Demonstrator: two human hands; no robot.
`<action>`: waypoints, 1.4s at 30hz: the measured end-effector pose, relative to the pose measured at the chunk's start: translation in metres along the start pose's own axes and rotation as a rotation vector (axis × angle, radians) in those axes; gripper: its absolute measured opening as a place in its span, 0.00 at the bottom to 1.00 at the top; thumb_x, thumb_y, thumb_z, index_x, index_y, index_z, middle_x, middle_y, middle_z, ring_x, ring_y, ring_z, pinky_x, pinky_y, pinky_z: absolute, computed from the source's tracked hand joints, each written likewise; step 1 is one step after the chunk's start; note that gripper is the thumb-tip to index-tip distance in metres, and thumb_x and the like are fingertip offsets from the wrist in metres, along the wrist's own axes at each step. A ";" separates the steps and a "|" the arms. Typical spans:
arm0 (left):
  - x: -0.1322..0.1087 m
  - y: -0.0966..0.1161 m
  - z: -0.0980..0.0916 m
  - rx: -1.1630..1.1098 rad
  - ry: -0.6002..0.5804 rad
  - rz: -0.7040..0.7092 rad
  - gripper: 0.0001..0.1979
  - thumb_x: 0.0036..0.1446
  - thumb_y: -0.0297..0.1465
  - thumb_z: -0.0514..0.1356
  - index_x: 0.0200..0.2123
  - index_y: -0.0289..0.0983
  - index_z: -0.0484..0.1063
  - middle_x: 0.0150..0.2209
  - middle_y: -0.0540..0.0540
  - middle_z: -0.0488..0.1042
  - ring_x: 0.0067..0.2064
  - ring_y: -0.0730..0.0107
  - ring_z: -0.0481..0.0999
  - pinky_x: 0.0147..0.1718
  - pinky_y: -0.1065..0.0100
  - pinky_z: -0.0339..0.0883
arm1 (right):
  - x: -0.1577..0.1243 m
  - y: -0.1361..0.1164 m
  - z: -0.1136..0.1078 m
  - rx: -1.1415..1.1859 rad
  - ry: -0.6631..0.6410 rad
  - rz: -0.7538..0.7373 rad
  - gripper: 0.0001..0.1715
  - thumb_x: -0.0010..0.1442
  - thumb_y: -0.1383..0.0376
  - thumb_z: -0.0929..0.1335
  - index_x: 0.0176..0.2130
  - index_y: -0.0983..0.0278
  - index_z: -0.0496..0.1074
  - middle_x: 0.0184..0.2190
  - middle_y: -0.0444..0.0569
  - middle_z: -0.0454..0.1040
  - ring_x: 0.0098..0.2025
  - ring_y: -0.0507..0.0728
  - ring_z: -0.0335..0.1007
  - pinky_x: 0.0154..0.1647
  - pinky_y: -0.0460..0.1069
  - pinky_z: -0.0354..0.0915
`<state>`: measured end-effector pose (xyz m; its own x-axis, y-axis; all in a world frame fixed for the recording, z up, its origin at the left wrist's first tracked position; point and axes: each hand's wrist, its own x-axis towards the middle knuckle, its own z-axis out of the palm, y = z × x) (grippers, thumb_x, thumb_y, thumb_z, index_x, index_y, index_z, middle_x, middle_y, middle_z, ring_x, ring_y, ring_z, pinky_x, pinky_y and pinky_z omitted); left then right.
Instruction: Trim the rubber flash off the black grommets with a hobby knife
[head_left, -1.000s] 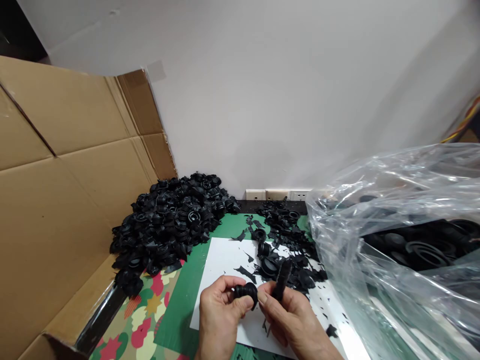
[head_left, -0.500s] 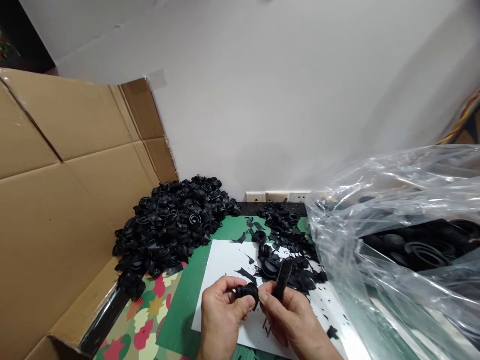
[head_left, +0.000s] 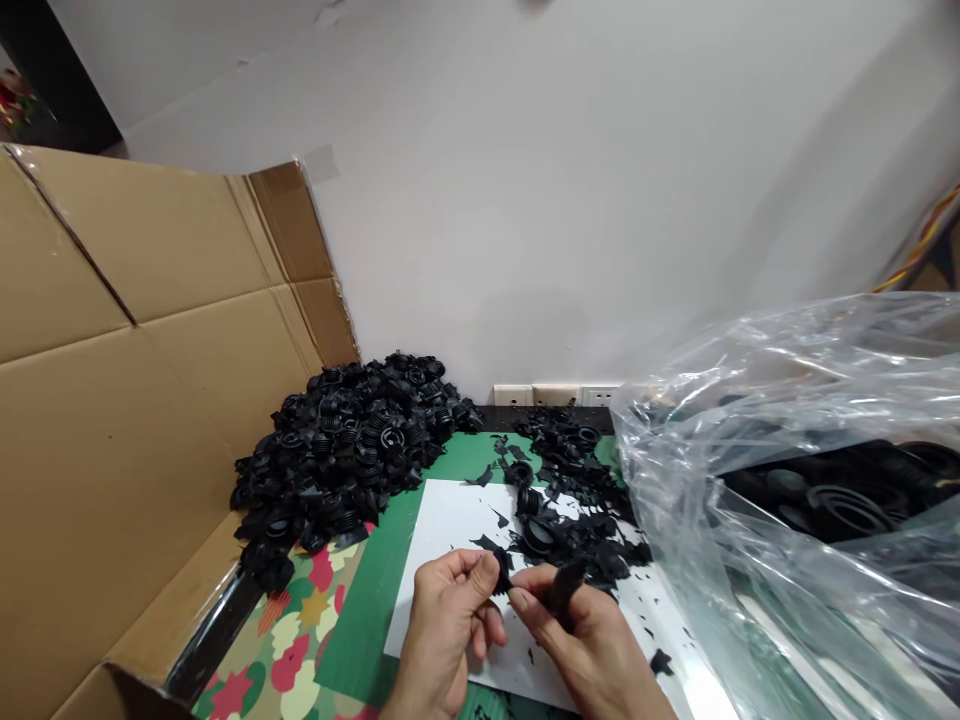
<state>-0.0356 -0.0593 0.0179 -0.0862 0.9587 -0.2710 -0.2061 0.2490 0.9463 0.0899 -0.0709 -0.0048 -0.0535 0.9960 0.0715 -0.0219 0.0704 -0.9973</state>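
My left hand (head_left: 454, 620) is closed, with thumb and forefinger pinching a small ribbed black rubber part (head_left: 502, 572). My right hand (head_left: 581, 625) is closed too; its thumb and forefinger meet at the part's right edge. A dark, slender object (head_left: 566, 585), perhaps a tool handle, rests in the right hand and sticks up past the forefinger; its lower end is hidden by the fingers. Both hands are above a white sheet (head_left: 442, 515) strewn with black scraps. Just beyond them lies a heap of black trimmings (head_left: 592, 540) with a few ribbed parts among it.
At left, a big pile of ribbed black parts (head_left: 352, 440) leans toward a cardboard box (head_left: 187, 390). A clear plastic bag (head_left: 675, 480) with black rubber pieces (head_left: 847, 490) fills the right. Behind stand the wall (head_left: 600, 200) and sockets (head_left: 555, 396). A green mat (head_left: 367, 610) lies below.
The rubber part has turned in my left hand, from lying sideways to showing its edge. My right hand has rotated, and the dark object leans lower.
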 end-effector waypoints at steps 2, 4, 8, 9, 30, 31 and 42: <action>-0.002 -0.001 0.000 -0.001 -0.039 0.064 0.21 0.40 0.39 0.68 0.36 0.31 0.73 0.21 0.50 0.72 0.13 0.83 0.64 0.10 0.80 0.47 | 0.001 0.001 -0.001 0.030 0.033 0.053 0.22 0.49 0.49 0.68 0.26 0.66 0.74 0.18 0.44 0.68 0.22 0.54 0.62 0.24 0.47 0.59; -0.004 -0.002 -0.001 0.021 -0.070 0.136 0.25 0.36 0.30 0.70 0.42 0.35 0.72 0.28 0.49 0.75 0.16 0.82 0.66 0.13 0.79 0.56 | 0.004 0.003 -0.004 0.073 0.027 0.116 0.23 0.47 0.48 0.69 0.26 0.66 0.74 0.13 0.40 0.62 0.17 0.50 0.55 0.20 0.46 0.55; -0.007 -0.002 -0.003 0.116 -0.035 0.207 0.20 0.36 0.18 0.66 0.37 0.37 0.77 0.25 0.53 0.73 0.17 0.84 0.64 0.17 0.79 0.61 | 0.006 0.003 -0.007 0.165 0.017 0.203 0.23 0.45 0.48 0.71 0.28 0.66 0.73 0.12 0.35 0.54 0.14 0.47 0.46 0.15 0.44 0.46; -0.008 -0.002 -0.003 0.124 -0.020 0.214 0.19 0.37 0.18 0.65 0.36 0.38 0.77 0.24 0.54 0.73 0.17 0.84 0.63 0.17 0.79 0.61 | 0.006 0.002 -0.007 0.183 0.024 0.215 0.23 0.44 0.48 0.71 0.28 0.66 0.73 0.12 0.35 0.53 0.14 0.47 0.46 0.15 0.44 0.45; 0.001 -0.009 -0.007 0.059 -0.063 0.132 0.16 0.38 0.38 0.70 0.30 0.33 0.78 0.18 0.52 0.69 0.15 0.84 0.59 0.14 0.78 0.50 | 0.010 0.003 -0.005 0.537 -0.049 0.422 0.25 0.40 0.48 0.74 0.23 0.66 0.65 0.13 0.34 0.56 0.13 0.42 0.41 0.12 0.42 0.41; 0.001 -0.009 -0.007 0.072 -0.068 0.146 0.17 0.39 0.38 0.69 0.32 0.34 0.78 0.19 0.52 0.69 0.14 0.84 0.59 0.14 0.78 0.50 | 0.009 0.002 -0.005 0.547 -0.051 0.423 0.25 0.40 0.48 0.74 0.22 0.65 0.64 0.13 0.34 0.55 0.12 0.42 0.41 0.12 0.42 0.41; 0.002 -0.010 -0.006 0.131 -0.107 0.206 0.17 0.35 0.20 0.67 0.33 0.38 0.78 0.25 0.51 0.73 0.21 0.81 0.62 0.19 0.78 0.57 | 0.011 0.000 -0.006 0.600 -0.057 0.434 0.25 0.40 0.49 0.74 0.22 0.65 0.63 0.13 0.33 0.55 0.12 0.41 0.40 0.12 0.41 0.41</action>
<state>-0.0393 -0.0608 0.0066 -0.0081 0.9984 -0.0566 -0.0663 0.0560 0.9962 0.0955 -0.0599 -0.0040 -0.2331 0.9219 -0.3094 -0.5275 -0.3872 -0.7562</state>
